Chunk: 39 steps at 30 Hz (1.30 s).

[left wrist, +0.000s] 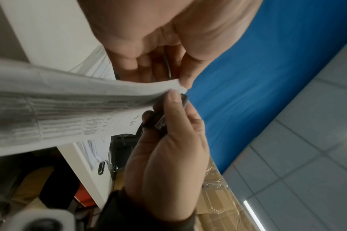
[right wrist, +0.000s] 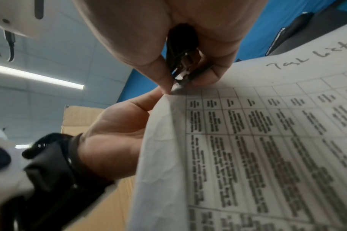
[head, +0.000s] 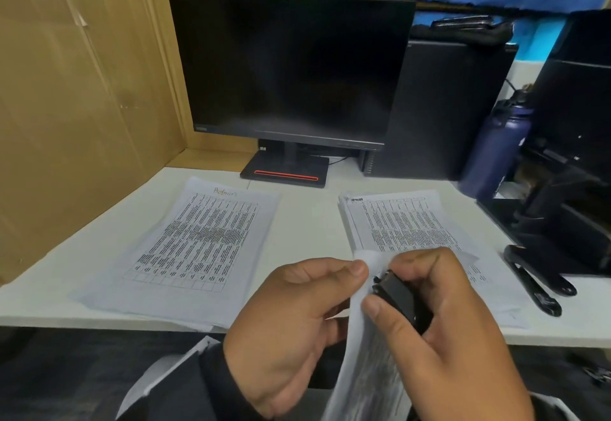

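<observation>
A few printed table sheets hang from in front of the desk edge down toward my lap; "Task list" is handwritten on the top sheet. My left hand pinches their top corner between thumb and fingers. My right hand grips a small black stapler, thumb on one side and fingers curled over the other. The metal mouth of the stapler sits right at that same paper corner, next to the left thumb. In the left wrist view the stapler shows only as a dark edge behind the right thumb.
Two stacks of printed sheets lie on the white desk: one on the left marked "Admin", one on the right. Behind stand a dark monitor, a black tower and a blue bottle. A long black tool lies at right; cardboard walls the left.
</observation>
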Each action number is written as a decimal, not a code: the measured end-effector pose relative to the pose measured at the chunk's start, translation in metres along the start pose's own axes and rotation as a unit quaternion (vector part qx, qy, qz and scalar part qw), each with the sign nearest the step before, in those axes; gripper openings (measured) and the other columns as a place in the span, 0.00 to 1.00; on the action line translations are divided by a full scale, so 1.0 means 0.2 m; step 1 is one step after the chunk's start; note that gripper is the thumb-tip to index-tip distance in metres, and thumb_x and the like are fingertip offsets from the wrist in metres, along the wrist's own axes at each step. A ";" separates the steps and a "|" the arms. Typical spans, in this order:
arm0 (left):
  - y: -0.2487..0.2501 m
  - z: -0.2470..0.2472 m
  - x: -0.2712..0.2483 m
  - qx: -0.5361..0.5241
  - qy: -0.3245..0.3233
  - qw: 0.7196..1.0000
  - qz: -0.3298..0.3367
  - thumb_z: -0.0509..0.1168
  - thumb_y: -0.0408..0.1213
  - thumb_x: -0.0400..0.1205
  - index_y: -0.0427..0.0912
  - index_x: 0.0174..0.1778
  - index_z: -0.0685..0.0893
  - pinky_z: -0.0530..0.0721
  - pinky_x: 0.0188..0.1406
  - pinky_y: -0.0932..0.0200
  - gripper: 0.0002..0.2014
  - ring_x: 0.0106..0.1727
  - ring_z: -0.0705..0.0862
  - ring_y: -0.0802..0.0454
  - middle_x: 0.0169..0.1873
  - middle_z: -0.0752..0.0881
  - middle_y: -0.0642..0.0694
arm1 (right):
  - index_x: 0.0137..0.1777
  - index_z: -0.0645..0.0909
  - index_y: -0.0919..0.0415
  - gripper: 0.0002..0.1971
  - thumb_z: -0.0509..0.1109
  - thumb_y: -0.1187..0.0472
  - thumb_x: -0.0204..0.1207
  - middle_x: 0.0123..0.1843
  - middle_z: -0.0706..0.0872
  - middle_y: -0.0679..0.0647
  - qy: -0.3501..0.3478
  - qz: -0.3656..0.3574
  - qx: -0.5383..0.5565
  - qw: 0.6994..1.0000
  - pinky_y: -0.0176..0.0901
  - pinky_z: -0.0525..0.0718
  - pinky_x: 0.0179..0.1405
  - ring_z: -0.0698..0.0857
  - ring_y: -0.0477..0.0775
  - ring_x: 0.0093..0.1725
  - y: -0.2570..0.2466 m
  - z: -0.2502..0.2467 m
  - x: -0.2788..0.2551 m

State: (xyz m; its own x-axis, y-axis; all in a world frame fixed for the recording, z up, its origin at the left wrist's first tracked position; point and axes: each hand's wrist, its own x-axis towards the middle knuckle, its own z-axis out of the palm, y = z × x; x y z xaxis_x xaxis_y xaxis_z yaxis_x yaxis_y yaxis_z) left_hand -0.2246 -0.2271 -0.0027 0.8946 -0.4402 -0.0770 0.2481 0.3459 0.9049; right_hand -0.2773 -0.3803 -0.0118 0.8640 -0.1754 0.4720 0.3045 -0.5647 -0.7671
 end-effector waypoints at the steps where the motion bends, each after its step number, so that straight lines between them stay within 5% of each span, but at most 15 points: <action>1: -0.01 0.01 0.00 0.009 0.013 1.000 0.014 0.77 0.41 0.75 0.33 0.46 0.94 0.88 0.54 0.44 0.13 0.45 0.88 0.41 0.49 0.92 0.28 | 0.51 0.73 0.35 0.17 0.78 0.51 0.72 0.51 0.86 0.39 -0.004 0.007 0.007 1.000 0.27 0.79 0.48 0.86 0.40 0.53 -0.01 0.00 0.00; 5: -0.08 0.02 0.01 0.050 0.052 0.995 0.066 0.80 0.54 0.70 0.38 0.45 0.94 0.77 0.53 0.37 0.21 0.46 0.77 0.38 0.42 0.83 0.15 | 0.49 0.74 0.37 0.17 0.79 0.51 0.68 0.46 0.88 0.44 -0.008 0.035 0.037 0.999 0.44 0.84 0.46 0.87 0.47 0.44 -0.03 -0.01 0.00; 7: -0.10 0.02 0.02 0.054 0.055 0.994 0.073 0.79 0.55 0.69 0.39 0.44 0.95 0.77 0.54 0.37 0.22 0.45 0.78 0.38 0.41 0.82 0.15 | 0.49 0.75 0.39 0.16 0.80 0.52 0.69 0.45 0.88 0.46 0.002 0.039 0.046 0.998 0.54 0.86 0.48 0.87 0.49 0.43 -0.01 0.01 0.00; 9: -0.11 0.02 0.02 0.037 0.050 0.996 0.068 0.80 0.55 0.68 0.37 0.45 0.94 0.75 0.52 0.38 0.23 0.46 0.76 0.38 0.40 0.82 0.28 | 0.48 0.74 0.39 0.14 0.78 0.53 0.74 0.48 0.86 0.45 0.030 -0.004 0.025 0.999 0.48 0.85 0.49 0.87 0.47 0.48 0.01 0.03 -0.02; 12: -0.11 0.03 0.01 0.025 0.052 0.996 0.061 0.81 0.52 0.68 0.37 0.43 0.94 0.77 0.52 0.38 0.21 0.43 0.78 0.39 0.40 0.83 0.33 | 0.51 0.73 0.42 0.16 0.76 0.58 0.71 0.51 0.80 0.40 0.071 -0.114 -0.031 0.990 0.31 0.80 0.48 0.85 0.46 0.52 0.02 0.05 -0.01; 16: -0.09 0.04 0.00 0.006 0.028 0.998 0.053 0.79 0.42 0.73 0.37 0.40 0.95 0.89 0.46 0.48 0.10 0.36 0.88 0.46 0.36 0.91 0.35 | 0.50 0.75 0.42 0.17 0.78 0.59 0.69 0.50 0.81 0.43 0.086 -0.122 0.009 0.989 0.39 0.80 0.49 0.84 0.51 0.51 0.04 0.06 -0.01; 20: -0.11 0.03 0.01 0.033 0.042 0.995 0.083 0.82 0.51 0.71 0.38 0.39 0.94 0.78 0.48 0.43 0.17 0.39 0.78 0.42 0.36 0.84 0.34 | 0.47 0.77 0.42 0.17 0.82 0.54 0.64 0.44 0.85 0.48 0.066 0.001 0.175 0.982 0.41 0.84 0.45 0.86 0.49 0.43 0.03 0.08 -0.01; 24: -0.10 0.04 0.00 0.054 0.039 0.992 0.110 0.77 0.56 0.66 0.42 0.32 0.91 0.75 0.50 0.41 0.18 0.38 0.77 0.44 0.30 0.84 0.40 | 0.50 0.73 0.41 0.18 0.79 0.59 0.71 0.51 0.80 0.41 0.085 -0.113 0.075 0.987 0.31 0.80 0.45 0.85 0.48 0.46 0.02 0.08 -0.01; 27: -0.07 0.06 -0.01 0.030 0.026 0.994 0.103 0.78 0.55 0.66 0.44 0.27 0.87 0.73 0.49 0.40 0.17 0.36 0.75 0.43 0.28 0.83 0.42 | 0.53 0.70 0.44 0.16 0.75 0.57 0.74 0.55 0.77 0.43 0.074 -0.190 0.004 0.979 0.47 0.82 0.46 0.84 0.54 0.51 0.03 0.05 0.01; 30: -0.05 0.06 -0.01 0.002 0.017 0.996 0.092 0.78 0.55 0.67 0.44 0.29 0.86 0.70 0.46 0.40 0.18 0.36 0.70 0.41 0.29 0.78 0.40 | 0.56 0.70 0.44 0.15 0.71 0.54 0.74 0.56 0.76 0.45 0.078 -0.211 -0.008 0.974 0.46 0.81 0.46 0.84 0.54 0.51 0.01 0.04 0.02; 36: -0.11 0.06 -0.01 0.010 0.035 0.993 0.108 0.82 0.61 0.63 0.45 0.28 0.87 0.73 0.48 0.45 0.22 0.38 0.75 0.46 0.30 0.81 0.42 | 0.55 0.71 0.39 0.15 0.72 0.45 0.71 0.52 0.77 0.39 0.075 -0.116 0.054 0.989 0.26 0.79 0.45 0.84 0.44 0.48 -0.02 0.05 -0.01; 39: -0.15 0.06 0.01 0.012 0.042 0.993 0.106 0.84 0.68 0.58 0.43 0.32 0.90 0.79 0.53 0.43 0.29 0.41 0.80 0.44 0.34 0.85 0.34 | 0.50 0.76 0.40 0.23 0.76 0.30 0.63 0.44 0.82 0.41 0.079 -0.021 0.154 0.985 0.28 0.80 0.43 0.84 0.41 0.42 -0.05 0.07 -0.01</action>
State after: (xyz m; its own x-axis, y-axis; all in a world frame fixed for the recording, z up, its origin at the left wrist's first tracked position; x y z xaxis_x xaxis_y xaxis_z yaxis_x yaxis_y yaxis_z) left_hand -0.2348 -0.2482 -0.0258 0.9537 -0.2891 0.0825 0.0430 0.4028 0.9143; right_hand -0.2762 -0.3642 -0.0112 0.7829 -0.2942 0.5482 0.4662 -0.3063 -0.8300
